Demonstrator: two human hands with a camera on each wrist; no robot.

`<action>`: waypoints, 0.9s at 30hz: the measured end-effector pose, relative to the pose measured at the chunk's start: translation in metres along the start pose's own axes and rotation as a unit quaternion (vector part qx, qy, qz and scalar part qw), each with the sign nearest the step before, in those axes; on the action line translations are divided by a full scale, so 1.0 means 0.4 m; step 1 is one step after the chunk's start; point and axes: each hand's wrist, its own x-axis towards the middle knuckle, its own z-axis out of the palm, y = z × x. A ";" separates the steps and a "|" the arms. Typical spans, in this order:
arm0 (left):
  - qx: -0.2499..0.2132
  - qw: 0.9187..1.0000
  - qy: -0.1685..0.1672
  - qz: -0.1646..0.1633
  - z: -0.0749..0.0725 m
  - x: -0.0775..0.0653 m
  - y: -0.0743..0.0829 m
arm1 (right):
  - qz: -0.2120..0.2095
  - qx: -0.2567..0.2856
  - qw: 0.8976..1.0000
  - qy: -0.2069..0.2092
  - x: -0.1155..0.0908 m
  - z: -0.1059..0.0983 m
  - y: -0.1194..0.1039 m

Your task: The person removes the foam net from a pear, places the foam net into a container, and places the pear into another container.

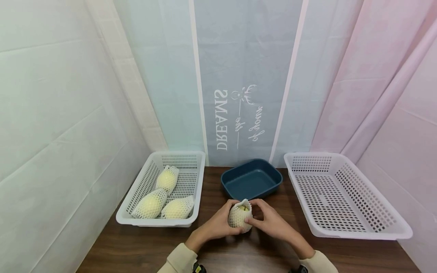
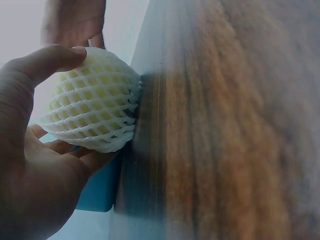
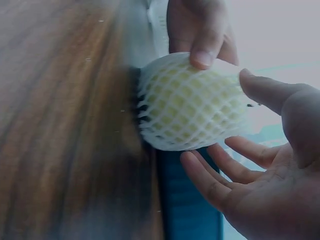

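On the dark-brown wooden table, in from its back edge, the left hand grips and the right hand lightly pinches a round, pale-yellow fruit in white foam netting. Likely firm, bruisable; cradle its widest part, lest the netting slip.

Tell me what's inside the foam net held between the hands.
Inside the foam net is a pale yellow fruit, skin showing through it, stem at the open top. Its underside and parts under the fingers are hidden.
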 end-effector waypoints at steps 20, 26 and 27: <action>0.002 1.000 -0.002 -0.006 0.000 -0.005 0.002 | -0.132 -0.007 0.986 0.102 0.035 -0.012 -0.078; -0.001 1.000 -0.004 -0.004 0.002 -0.007 0.002 | -0.140 -0.046 0.987 0.065 0.039 -0.006 -0.081; -0.001 1.000 -0.004 -0.005 0.002 -0.007 0.002 | -0.138 -0.055 0.987 0.061 0.039 -0.005 -0.081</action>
